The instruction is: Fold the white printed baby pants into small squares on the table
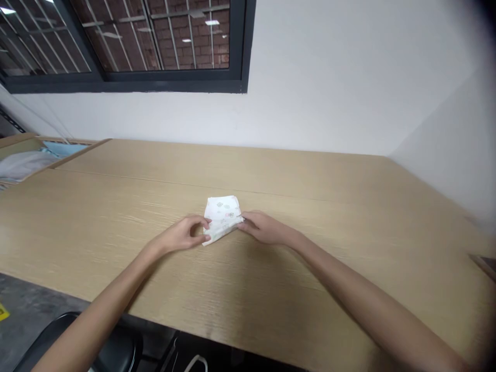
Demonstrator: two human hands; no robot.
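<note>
A small folded white piece with little printed pictures (222, 209) lies at the middle of the table; whether it is cloth, paper or a diaper I cannot tell. Its near edge is folded over and slants up to the right. My left hand (184, 232) holds the left edge, thumb and index finger curved with a gap between their tips. At the right end of the fold, my right hand (263, 226) pinches the corner between thumb and fingers. The underside and the inner layers are hidden.
Both forearms rest over a wide wooden table (349, 201) with a seam across it. An open wooden box (87, 149) at the far left holds white and light blue items. Behind are a white wall and a barred window (174, 81). A black chair (120, 346) stands below the front edge.
</note>
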